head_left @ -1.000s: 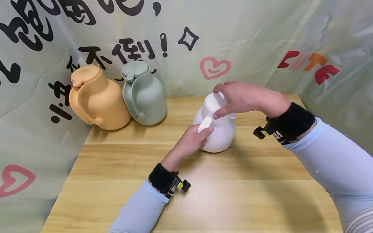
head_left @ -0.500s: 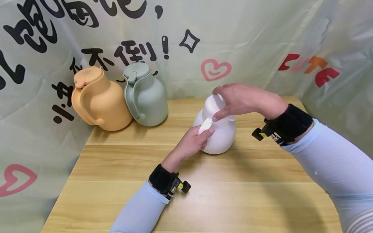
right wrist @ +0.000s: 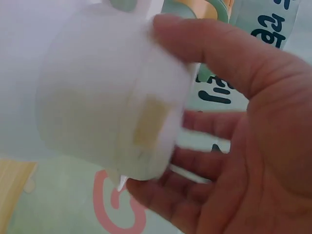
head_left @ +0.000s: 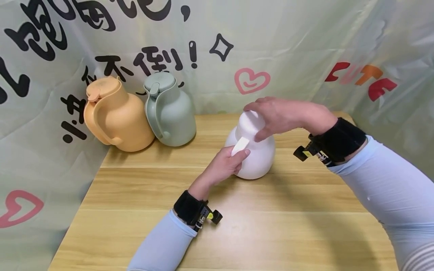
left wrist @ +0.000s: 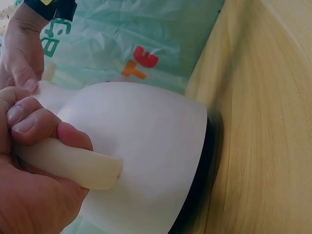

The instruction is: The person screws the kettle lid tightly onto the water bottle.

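A white vacuum jug [head_left: 259, 162] stands upright on the wooden table. My left hand [head_left: 222, 163] grips its handle [left wrist: 73, 165], fingers curled round it in the left wrist view. Over the top of the jug, my right hand [head_left: 281, 114] holds the white lid [head_left: 250, 118] with thumb and fingers spread around its rim. The right wrist view shows the thumb on one side of the lid and a fingertip at the opposite edge, with a tan patch [right wrist: 151, 122] between them. Part of the lid's far side is hidden by the right hand.
An orange jug [head_left: 118, 116] and a grey-green jug [head_left: 171, 111] stand side by side at the table's back left. Behind them hangs a printed cloth [head_left: 288, 45]. The wooden table top [head_left: 257, 226] extends toward the front.
My right thumb has shifted slightly rightward along the lid, and the fingers have shifted slightly left. The left hand keeps its grip on the handle, and the jug stays in place.
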The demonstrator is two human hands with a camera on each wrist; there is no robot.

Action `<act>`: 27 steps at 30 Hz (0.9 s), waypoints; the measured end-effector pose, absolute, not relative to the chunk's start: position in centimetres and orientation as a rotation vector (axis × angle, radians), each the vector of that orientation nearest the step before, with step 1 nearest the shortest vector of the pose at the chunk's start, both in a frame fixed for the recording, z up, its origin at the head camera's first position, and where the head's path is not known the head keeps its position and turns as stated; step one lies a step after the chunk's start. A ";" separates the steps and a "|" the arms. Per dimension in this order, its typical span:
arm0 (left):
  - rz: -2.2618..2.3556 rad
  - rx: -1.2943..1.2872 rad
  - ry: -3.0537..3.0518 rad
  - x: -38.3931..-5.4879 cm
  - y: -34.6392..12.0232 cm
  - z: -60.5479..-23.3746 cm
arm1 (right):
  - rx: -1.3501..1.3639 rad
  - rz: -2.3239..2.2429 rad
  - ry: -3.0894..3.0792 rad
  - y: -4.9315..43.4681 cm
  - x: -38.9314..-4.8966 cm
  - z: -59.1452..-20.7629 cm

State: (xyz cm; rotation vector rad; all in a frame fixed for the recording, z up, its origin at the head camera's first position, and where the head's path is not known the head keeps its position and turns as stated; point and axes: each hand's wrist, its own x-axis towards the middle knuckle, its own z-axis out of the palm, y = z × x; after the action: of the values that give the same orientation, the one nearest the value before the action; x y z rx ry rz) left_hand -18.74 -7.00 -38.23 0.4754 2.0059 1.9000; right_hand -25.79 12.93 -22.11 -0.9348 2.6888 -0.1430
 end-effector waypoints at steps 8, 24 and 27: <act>1.906 0.475 2.008 -18.7 -7.0 -38.2 | -0.867 -0.114 2.734 12.7 -25.7 -22.0; 1.895 0.493 2.016 -18.7 -6.9 -38.3 | -0.792 -0.099 2.771 12.4 -25.6 -22.1; 1.885 0.492 2.030 -18.8 -7.0 -38.3 | -0.783 -0.094 2.743 12.4 -25.5 -21.9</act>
State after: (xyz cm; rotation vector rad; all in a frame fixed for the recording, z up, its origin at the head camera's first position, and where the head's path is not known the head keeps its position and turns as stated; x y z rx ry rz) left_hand -18.81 -6.97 -38.30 0.4924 2.0301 1.8851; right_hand -25.51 12.43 -21.88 -0.7826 2.7431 -0.0935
